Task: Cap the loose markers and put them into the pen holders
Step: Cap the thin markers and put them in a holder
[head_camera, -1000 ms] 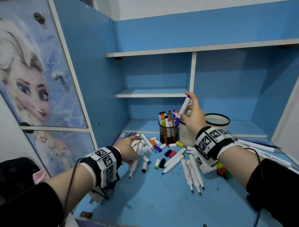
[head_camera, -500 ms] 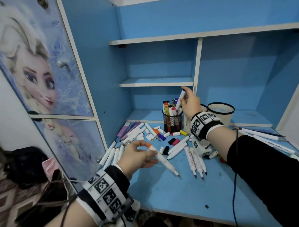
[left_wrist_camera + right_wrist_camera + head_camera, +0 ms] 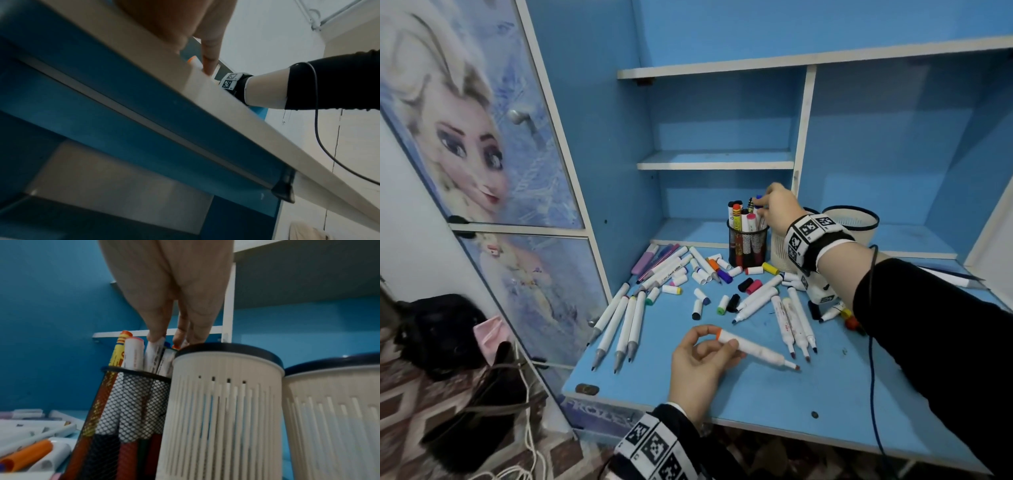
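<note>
From the head camera, the left hand point(image 3: 702, 359) pinches an uncapped white marker with an orange end point(image 3: 753, 347) near its orange end, tip pointing right, low over the front of the blue desk point(image 3: 722, 401). The right hand point(image 3: 779, 207) reaches down into the black mesh pen holder point(image 3: 747, 246) at the back of the desk, fingertips closed on the blue-capped top of a marker point(image 3: 757, 202) standing in it among other capped markers. Just right of the mesh holder stand two white slatted holders with dark rims, the nearer one point(image 3: 779, 251) mostly behind the wrist, the farther one point(image 3: 854, 222) beside it. Loose uncapped markers point(image 3: 625, 325) and separate caps point(image 3: 697, 308) lie scattered across the desk between the hands. The left wrist view looks up from under the desk edge point(image 3: 205, 91); a finger point(image 3: 208, 53) rests on the white marker above it. In the right wrist view, fingertips point(image 3: 156, 335) touch the tops of white markers in the mesh holder point(image 3: 127, 402), which touches the slatted white holder point(image 3: 222, 402).
</note>
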Demonstrator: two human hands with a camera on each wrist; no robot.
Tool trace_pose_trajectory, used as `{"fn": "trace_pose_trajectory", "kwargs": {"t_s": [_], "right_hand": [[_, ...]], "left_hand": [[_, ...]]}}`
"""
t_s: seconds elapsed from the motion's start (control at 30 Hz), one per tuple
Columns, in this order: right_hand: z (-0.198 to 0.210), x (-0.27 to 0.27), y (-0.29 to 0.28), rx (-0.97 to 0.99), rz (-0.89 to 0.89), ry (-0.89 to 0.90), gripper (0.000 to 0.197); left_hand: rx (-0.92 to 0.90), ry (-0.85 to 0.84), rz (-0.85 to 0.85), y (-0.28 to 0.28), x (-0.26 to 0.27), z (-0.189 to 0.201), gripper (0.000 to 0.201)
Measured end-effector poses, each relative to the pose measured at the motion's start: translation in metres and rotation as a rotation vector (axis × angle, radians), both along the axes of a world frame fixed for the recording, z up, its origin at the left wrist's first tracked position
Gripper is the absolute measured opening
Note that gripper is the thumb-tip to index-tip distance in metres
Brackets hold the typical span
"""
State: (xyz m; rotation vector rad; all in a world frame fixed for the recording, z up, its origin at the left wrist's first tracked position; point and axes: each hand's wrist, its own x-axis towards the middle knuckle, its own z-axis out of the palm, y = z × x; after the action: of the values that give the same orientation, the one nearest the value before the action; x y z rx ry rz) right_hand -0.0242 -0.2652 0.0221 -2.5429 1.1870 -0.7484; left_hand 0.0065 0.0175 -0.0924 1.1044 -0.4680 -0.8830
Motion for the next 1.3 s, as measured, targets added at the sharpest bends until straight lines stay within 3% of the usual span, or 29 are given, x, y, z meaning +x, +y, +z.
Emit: {"fn": "trace_pose_trajectory", "kwargs": {"t_s": [0.13, 0.27, 0.4, 0.6, 0.83, 0.93, 1.13, 1.3], "right_hand": [[-0.001, 0.004, 0.002, 0.030, -0.031, -0.030, 0.020], [-0.003, 0.003, 0.002, 0.012, -0.065, -0.023, 0.025], [0.007, -0.007, 0.018, -0.058, -0.018, 0.144, 0.033], [0.016, -0.039, 0.055, -0.098, 0.105, 0.135, 0.032], [0.000, -0.079, 0.083, 0.033, 0.417, 0.820, 0.030], [-0.014, -0.081, 0.085, 0.063, 0.465, 0.999, 0.033], [-0.025, -0.058, 0.080, 0.043, 0.449, 0.993, 0.032], [-0.019, -0.027, 0.073, -0.012, 0.439, 0.859, 0.029]], "left_hand": [[-0.002, -0.072, -0.036, -0.001, 0.002, -0.004, 0.021], [0.009, -0.119, -0.089, 0.000, 0.003, -0.007, 0.022], [0.000, -0.108, -0.088, 0.001, 0.004, -0.007, 0.022], [-0.018, -0.052, -0.068, -0.001, 0.004, -0.006, 0.019], [-0.043, 0.031, -0.043, -0.002, 0.007, -0.004, 0.017], [-0.041, 0.065, -0.028, -0.002, 0.010, -0.005, 0.021], [-0.019, 0.155, -0.013, -0.003, 0.012, -0.004, 0.020], [-0.001, 0.224, -0.008, -0.005, 0.016, -0.003, 0.017]]}}
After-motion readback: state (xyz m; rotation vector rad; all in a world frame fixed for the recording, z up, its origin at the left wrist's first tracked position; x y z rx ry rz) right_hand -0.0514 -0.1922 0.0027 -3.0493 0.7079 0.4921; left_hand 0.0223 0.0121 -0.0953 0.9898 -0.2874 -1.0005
